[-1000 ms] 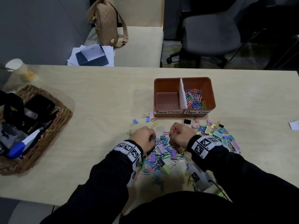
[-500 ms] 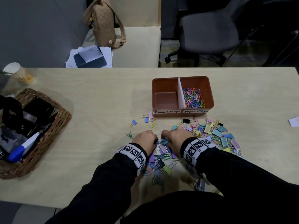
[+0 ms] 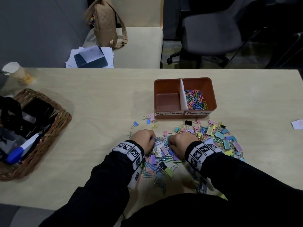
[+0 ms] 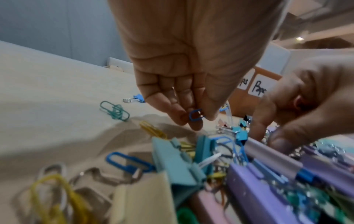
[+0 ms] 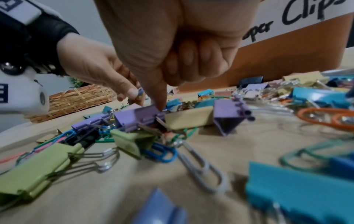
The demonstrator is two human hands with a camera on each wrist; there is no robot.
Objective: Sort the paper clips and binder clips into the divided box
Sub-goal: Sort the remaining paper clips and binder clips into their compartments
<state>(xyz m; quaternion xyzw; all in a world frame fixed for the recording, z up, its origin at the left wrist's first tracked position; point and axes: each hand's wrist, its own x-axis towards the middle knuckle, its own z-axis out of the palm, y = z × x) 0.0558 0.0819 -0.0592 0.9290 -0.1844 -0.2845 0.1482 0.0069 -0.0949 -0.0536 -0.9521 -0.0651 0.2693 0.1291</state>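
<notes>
Place: looks like an office or meeting nook.
Furniture: a pale wooden table (image 3: pixel 98 99) up front, a grey swivel chair (image 3: pixel 211 30) on castors behind it, a cushioned bench (image 3: pixel 139 46) against a partition.
Desk clutter: loose papers (image 3: pixel 91 57) on the bench, a paper cup (image 3: pixel 16 74), and a wicker basket (image 3: pixel 54 126) holding a marker.

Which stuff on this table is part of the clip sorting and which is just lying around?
Part of the job:
- divided box
- paper clips already in it
- mixed pile of clips
- blue paper clip pinched in the left hand

Lying about:
- wicker basket
- paper cup
- paper scrap
</notes>
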